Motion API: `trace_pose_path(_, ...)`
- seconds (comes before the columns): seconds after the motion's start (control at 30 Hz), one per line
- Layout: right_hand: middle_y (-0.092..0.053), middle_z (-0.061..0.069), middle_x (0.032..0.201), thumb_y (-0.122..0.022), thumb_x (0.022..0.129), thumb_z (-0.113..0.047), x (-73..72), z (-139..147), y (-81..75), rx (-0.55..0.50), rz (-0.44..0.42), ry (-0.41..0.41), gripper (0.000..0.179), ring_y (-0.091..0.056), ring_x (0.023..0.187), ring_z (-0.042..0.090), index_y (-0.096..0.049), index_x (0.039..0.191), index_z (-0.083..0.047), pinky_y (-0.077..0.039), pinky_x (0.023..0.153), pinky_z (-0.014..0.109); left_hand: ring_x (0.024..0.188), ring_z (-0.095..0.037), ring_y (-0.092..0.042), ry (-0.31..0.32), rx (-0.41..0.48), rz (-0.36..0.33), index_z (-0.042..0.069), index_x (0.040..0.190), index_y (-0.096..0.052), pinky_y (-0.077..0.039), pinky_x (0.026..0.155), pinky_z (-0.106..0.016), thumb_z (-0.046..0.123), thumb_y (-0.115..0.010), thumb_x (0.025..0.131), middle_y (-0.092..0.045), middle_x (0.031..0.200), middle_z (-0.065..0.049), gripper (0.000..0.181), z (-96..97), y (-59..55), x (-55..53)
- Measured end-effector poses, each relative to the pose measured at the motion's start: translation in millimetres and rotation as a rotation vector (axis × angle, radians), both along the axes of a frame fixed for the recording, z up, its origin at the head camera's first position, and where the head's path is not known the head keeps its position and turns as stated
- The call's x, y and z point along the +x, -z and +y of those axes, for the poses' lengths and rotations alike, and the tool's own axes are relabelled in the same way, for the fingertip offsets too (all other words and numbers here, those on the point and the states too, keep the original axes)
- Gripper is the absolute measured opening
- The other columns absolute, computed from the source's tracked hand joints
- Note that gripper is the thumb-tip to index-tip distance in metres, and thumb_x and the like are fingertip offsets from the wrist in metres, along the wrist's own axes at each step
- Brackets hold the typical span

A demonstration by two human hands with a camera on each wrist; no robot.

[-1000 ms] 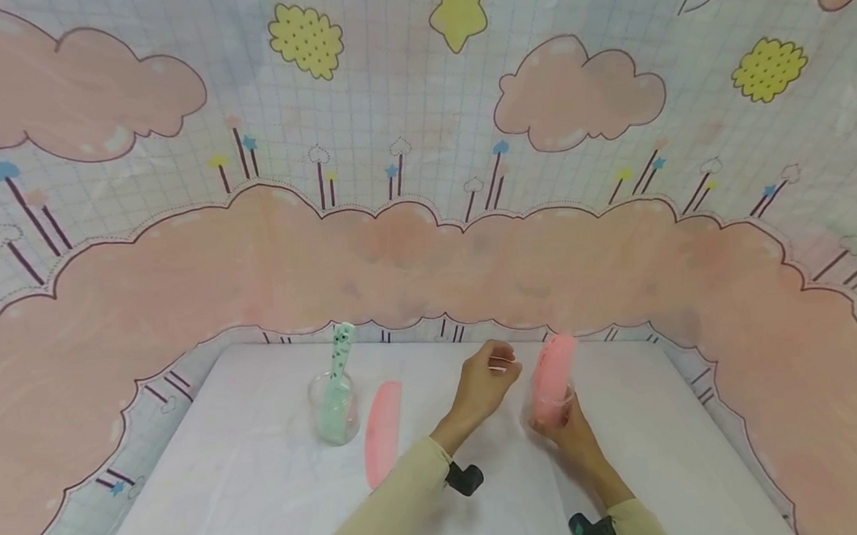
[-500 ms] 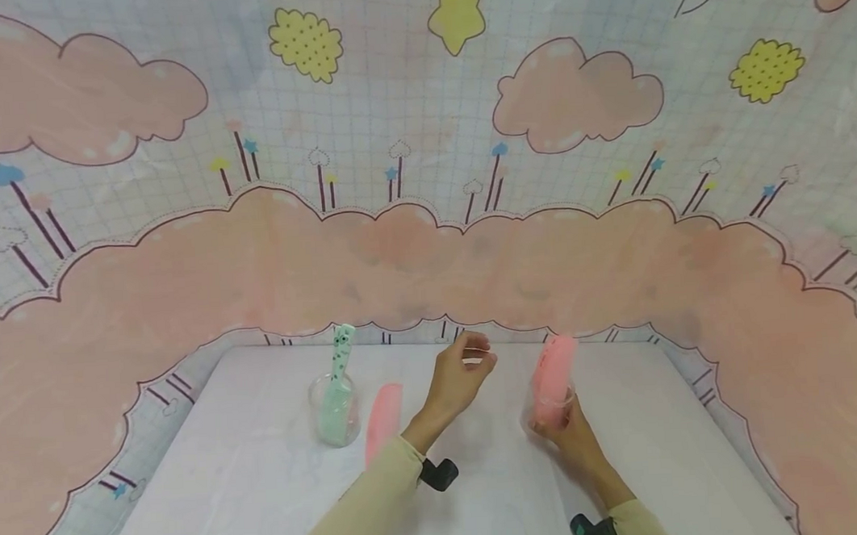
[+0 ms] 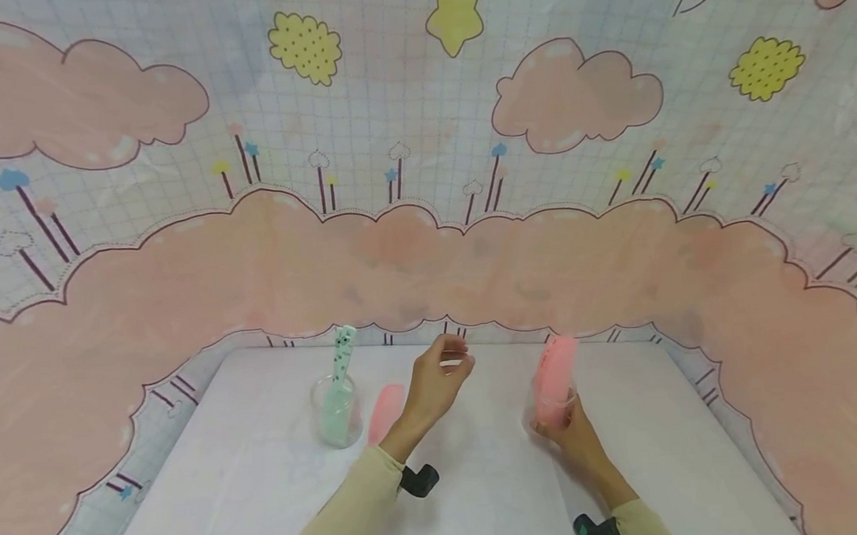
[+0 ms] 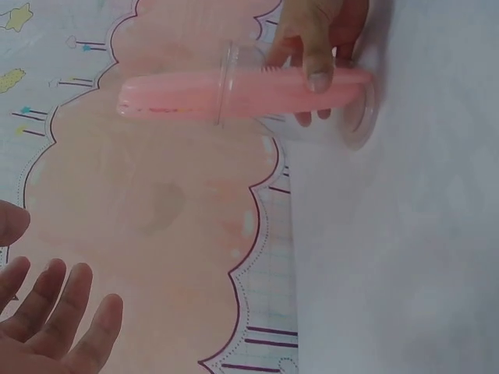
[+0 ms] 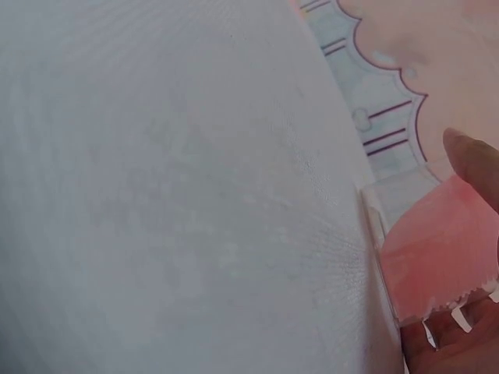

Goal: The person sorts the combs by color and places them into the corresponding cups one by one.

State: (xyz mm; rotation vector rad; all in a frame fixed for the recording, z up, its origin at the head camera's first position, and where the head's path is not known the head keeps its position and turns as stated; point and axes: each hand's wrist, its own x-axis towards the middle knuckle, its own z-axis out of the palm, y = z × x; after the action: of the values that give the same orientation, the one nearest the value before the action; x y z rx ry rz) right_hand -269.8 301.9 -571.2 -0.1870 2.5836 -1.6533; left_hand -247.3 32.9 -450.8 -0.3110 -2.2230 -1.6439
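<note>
My right hand [image 3: 576, 437] grips a clear plastic cup [image 4: 248, 56] low on its side, on the right of the table. Upright in that cup stands a pink comb [image 3: 556, 370], its top above the rim; whether there is more than one cannot be told. My left hand [image 3: 435, 384] hovers in the middle with fingers loosely bent and nothing in them. Left of it a second pink comb [image 3: 387, 411] lies on the table, its near end hidden behind the left forearm. Farther left, a mint-green comb [image 3: 337, 414] with a spotted handle leans in another clear cup [image 3: 315, 403].
The white-covered table [image 3: 214, 473] ends at the back against a patterned cloth [image 3: 428, 267] with clouds and stars. A black wrist camera [image 3: 419, 481] sits on the left wrist, and a similar camera [image 3: 595, 529] on the right.
My left hand has moved left, away from the cup in my right hand, and its forearm now covers more of the pink comb on the table. The right hand stays where it was.
</note>
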Motion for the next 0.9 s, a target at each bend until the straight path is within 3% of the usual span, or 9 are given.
trace_pose_path(0.47,-0.025,0.021,0.159,-0.074,0.087,-0.032,1.6,1.4,-0.2,-0.013,0.003,-0.007,0.101,-0.029,0.146,0.042,-0.004,0.157,-0.014,-0.027,0.117,0.06,0.103,-0.023,-0.068,-0.109,0.009,-0.051,0.011,0.111,-0.061,-0.058,0.088,-0.034,0.012,-0.068,0.09,-0.068,0.108,-0.008,0.022,-31.5,24.1,10.5)
trace_pose_path(0.7,-0.025,0.02,0.159,-0.075,0.086,-0.032,2.5,2.2,-0.3,-0.01,-0.02,-0.002,0.102,-0.028,0.146,0.043,-0.004,0.157,-0.013,-0.026,0.117,0.06,0.109,-0.026,-0.067,-0.145,-0.056,-0.092,0.011,0.115,-0.059,-0.055,0.094,-0.047,0.018,-0.069,0.09,-0.069,0.113,-0.01,0.028,-44.6,37.6,19.4)
trace_pose_path(0.9,-0.027,0.022,0.158,-0.075,0.086,-0.03,1.9,3.0,1.7,-0.003,0.0,0.003,0.1,-0.031,0.144,0.043,-0.005,0.156,-0.012,-0.028,0.115,0.061,0.111,-0.029,-0.066,-0.15,-0.082,-0.089,0.01,0.117,-0.058,-0.053,0.095,-0.049,0.018,-0.07,0.089,-0.068,0.115,-0.011,0.031,-54.5,45.9,25.8)
